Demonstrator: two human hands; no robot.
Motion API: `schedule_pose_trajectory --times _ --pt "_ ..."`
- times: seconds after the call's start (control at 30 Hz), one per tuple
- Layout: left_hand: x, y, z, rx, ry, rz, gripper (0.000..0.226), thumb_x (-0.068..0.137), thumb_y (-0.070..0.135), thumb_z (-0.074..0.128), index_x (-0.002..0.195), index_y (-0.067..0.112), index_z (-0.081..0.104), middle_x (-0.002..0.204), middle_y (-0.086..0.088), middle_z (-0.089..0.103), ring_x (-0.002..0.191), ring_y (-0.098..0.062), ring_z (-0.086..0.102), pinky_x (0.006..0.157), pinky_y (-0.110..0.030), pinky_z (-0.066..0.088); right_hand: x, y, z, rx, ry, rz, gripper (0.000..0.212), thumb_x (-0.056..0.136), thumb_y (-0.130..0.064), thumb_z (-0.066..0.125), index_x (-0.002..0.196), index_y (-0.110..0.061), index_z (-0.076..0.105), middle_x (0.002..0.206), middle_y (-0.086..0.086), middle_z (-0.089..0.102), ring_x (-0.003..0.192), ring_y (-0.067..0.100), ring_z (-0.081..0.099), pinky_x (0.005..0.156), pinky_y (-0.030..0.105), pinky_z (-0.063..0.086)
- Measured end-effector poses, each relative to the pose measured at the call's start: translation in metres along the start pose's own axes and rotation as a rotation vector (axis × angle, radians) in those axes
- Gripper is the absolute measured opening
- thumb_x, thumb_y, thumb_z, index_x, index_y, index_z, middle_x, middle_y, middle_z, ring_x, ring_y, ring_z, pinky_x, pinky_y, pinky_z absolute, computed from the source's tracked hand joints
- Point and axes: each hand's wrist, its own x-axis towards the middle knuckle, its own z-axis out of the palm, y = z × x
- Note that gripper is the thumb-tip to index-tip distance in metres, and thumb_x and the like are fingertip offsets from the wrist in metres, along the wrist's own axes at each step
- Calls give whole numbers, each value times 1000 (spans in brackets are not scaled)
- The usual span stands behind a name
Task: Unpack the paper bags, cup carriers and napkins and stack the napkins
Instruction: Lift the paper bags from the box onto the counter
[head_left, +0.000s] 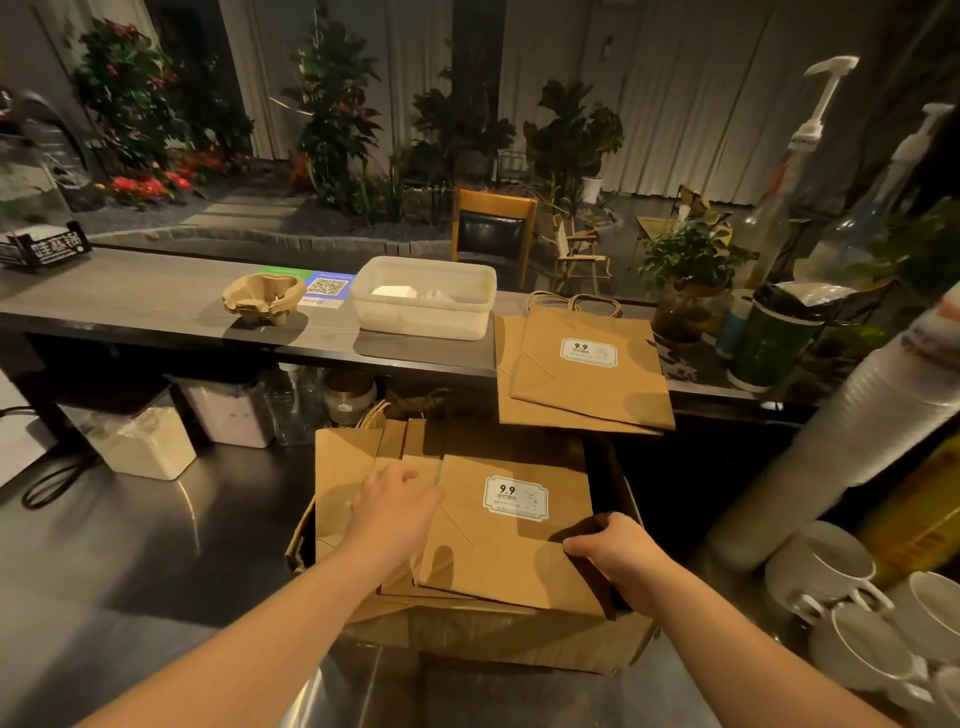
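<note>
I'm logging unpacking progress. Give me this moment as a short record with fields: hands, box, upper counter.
left hand: flat on the paper bags in the box
right hand: grips the top bag at its edge
box: cardboard box, bags still inside
upper counter: bags already out, cup carriers, plastic tub

The paper bags in the box (498, 540) are plain kraft brown, the top one bearing a white label (515, 498) with a dark green border and black "9.9" print, and the two bags on the ledge (582, 374) match, with the same label. The cup carriers (264, 299) are a pale tan pulp, the tub (423, 296) a milky translucent white. The tabletop (156, 545) is dark reflective steel; the mugs (852, 613) are white.
</note>
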Motion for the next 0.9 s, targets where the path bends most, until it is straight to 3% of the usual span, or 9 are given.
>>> schedule_pose_trajectory --times 0.23,0.4,0.5,0.6,0.77,0.9 --pt "-2 0 -3 -343 40 -85 46 102 33 64 144 30 46 147 0 46 104 -8 49 76 -23 44 -4 -4 5 112 -23 -18 67 83 -21 83 139 -21 45 112 2 61 100 25 63 89 45 59" --pt "-6 3 -3 -466 6 -154 64 103 32 62 159 28 31 160 -2 39 143 -28 41 108 -43 42 -7 -4 0 232 -143 -45 70 84 -19 82 143 -21 43 120 5 63 106 28 65 95 49 57" --pt "-11 10 -3 -506 -46 -218 64 105 35 59 160 25 28 162 -4 38 149 -31 35 117 -50 35 -11 -6 -2 290 -203 -87 73 88 -14 78 149 -22 38 124 6 63 109 29 65 90 44 60" --pt "-12 10 -4 -507 -72 -234 56 103 35 61 154 25 40 154 -4 48 144 -30 40 116 -51 36 -17 -8 -7 303 -256 -121 74 91 -11 74 153 -21 35 128 7 63 113 29 65 90 43 60" --pt "-14 9 -11 -520 -136 -251 37 103 32 61 139 27 53 129 4 57 136 -29 46 113 -53 37 -26 -9 -12 333 -302 -134 72 93 -6 69 155 -19 34 126 7 63 116 30 65 104 51 53" --pt "-16 10 -18 -572 -173 -273 23 105 31 59 126 24 60 112 -1 69 104 -23 62 83 -40 50 -29 -7 -18 312 -374 -125 75 93 -5 69 156 -25 34 129 8 63 113 30 68 98 52 56"
